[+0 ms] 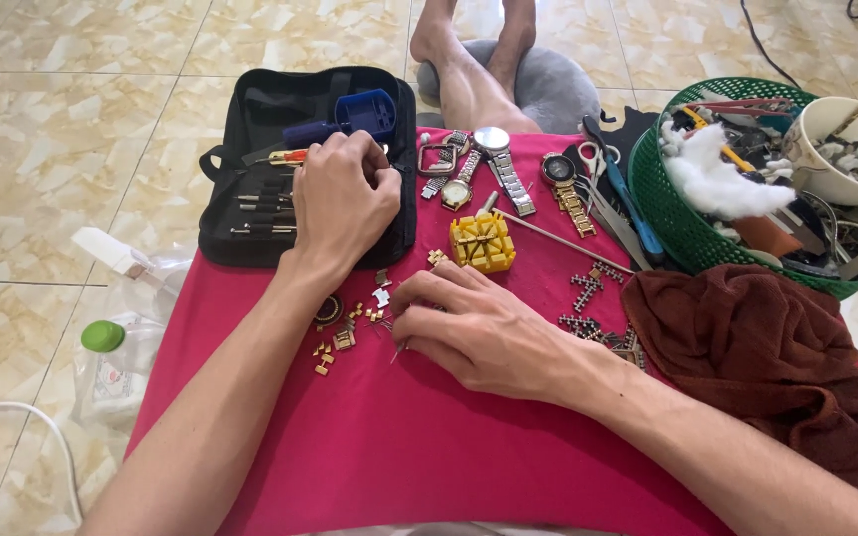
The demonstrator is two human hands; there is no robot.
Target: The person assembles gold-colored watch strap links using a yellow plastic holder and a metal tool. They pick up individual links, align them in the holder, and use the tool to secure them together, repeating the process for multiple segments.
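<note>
My left hand (pixel 343 199) rests curled over the open black tool case (pixel 240 199), its fingers closed near a blue plastic block (pixel 366 111); whether it grips anything I cannot tell. My right hand (pixel 474 328) lies on the red cloth (pixel 379 447), its fingertips pinching a thin metal pin (pixel 399 350) next to several small gold watch-band links (pixel 345 333). A yellow link-remover block (pixel 484 243) stands just above my right hand. Wristwatches (pixel 489 164) lie at the cloth's far edge.
A green basket (pixel 682 228) with a white cup (pixel 846 149), cotton and tools stands at the right. A brown towel (pixel 767 357) lies below it. Blue scissors (pixel 628 199) and dark band pieces (pixel 588 293) lie between. Plastic bags and a green-capped bottle (pixel 103 335) sit on the tiled floor, left.
</note>
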